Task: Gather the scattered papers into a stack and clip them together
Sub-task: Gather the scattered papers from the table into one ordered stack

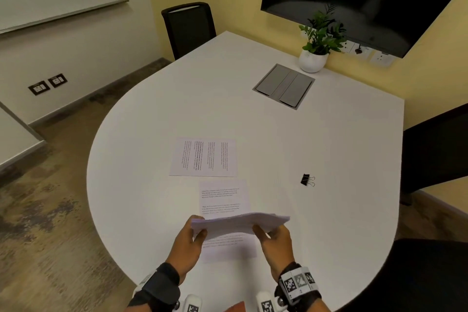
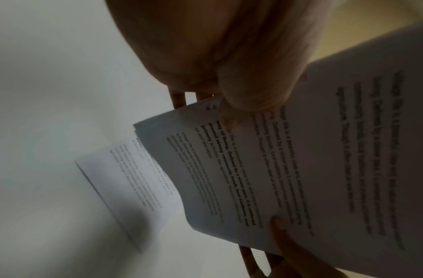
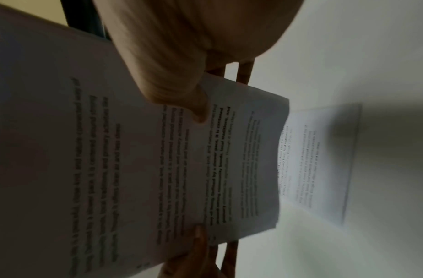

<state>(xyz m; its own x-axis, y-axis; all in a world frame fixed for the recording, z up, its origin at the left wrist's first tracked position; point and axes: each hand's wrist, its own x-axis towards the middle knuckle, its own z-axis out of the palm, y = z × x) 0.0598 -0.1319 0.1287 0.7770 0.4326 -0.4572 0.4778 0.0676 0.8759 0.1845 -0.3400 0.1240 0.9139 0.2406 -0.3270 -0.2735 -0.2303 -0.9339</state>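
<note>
You hold a thin bundle of papers [image 1: 240, 223] above the near part of the white table [image 1: 329, 134], and that bundle is the landmark for the rest. Your left hand [image 1: 187, 243] pinches its left end, thumb on the printed top face and fingers beneath; your right hand [image 1: 274, 243] grips the right end the same way. The sheets are limp and white, printed in black text, and they sag slightly between your hands; their far edges fan a little and are not squared.

Directly under the bundle a single printed sheet [image 1: 225, 210] lies flat on the table, its far half showing beyond the bundle and its near end showing below your hands. Beyond that sheet lies another printed sheet [image 1: 203, 157], turned sideways, a narrow strip of table between the two. Right of the bundle and well apart from it, a small black binder clip [image 1: 307, 180] with wire handles rests on the table.

The tabletop is smooth and matte, with a rounded edge curving left of the bundle and near your wrists. Far beyond the bundle to the right, a grey rectangular hatch [image 1: 283, 86] with two flat lids sits flush in the surface. Past it, a round white pot [image 1: 312, 61] holds a leafy green plant [image 1: 321, 33]. A black chair [image 1: 188, 28] stands at the far edge, and broad bare surface lies between the bundle and the clip.
</note>
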